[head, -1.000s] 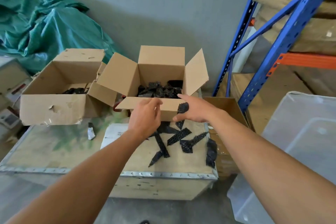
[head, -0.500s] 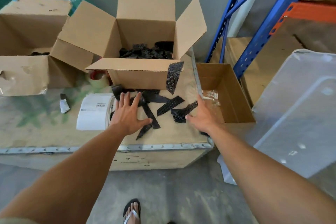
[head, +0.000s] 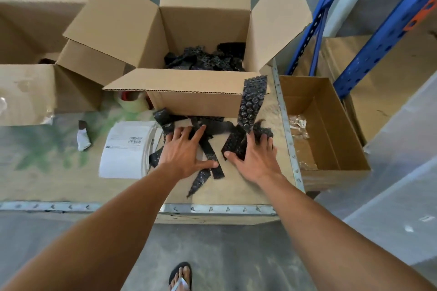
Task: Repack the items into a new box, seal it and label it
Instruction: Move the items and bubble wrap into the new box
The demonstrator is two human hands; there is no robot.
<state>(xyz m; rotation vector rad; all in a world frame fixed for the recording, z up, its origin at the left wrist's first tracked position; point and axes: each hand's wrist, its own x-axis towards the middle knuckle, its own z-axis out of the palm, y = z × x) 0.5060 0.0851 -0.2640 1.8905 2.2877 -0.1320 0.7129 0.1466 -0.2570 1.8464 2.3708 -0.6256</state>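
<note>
A new cardboard box (head: 198,99) stands open on the wooden crate (head: 59,184), with black bubble-wrap strips (head: 205,60) inside. More black strips (head: 210,156) lie scattered on the crate in front of it, and one strip (head: 253,101) hangs over the box's front right corner. My left hand (head: 184,151) lies flat with spread fingers on the left strips. My right hand (head: 255,156) presses flat on the right strips. A roll of white labels (head: 125,149) lies left of my left hand. A tape roll (head: 132,100) sits by the box.
An old torn box (head: 28,92) stands at the left. A small white-wrapped object (head: 83,137) lies on the crate. A low open box (head: 331,130) with clear bags sits right of the crate, by blue shelving (head: 378,38). A clear plastic bin (head: 406,172) is at the far right.
Both hands came down from the box's front flap onto the loose strips. My right hand moved in from the crate's right edge onto the strips; the view tilted lower and closer.
</note>
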